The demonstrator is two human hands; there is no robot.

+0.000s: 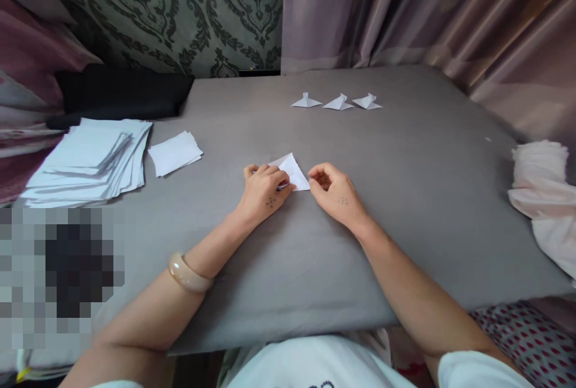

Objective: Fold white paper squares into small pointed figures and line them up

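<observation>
A white sheet of paper folded to a triangle lies on the grey cloth in front of me, its peak pointing away. My left hand covers its left part, fingers curled over it and thumb pressed along the lower edge. At the triangle's right corner, my right hand has thumb and index finger closed together on the paper's tip. The left side of the paper is mostly hidden under my left fingers.
Three small folded paper figures stand in a row at the back. On the left are a large stack of white paper and a smaller pile, near a black cloth. Pale fabric lies at the right edge.
</observation>
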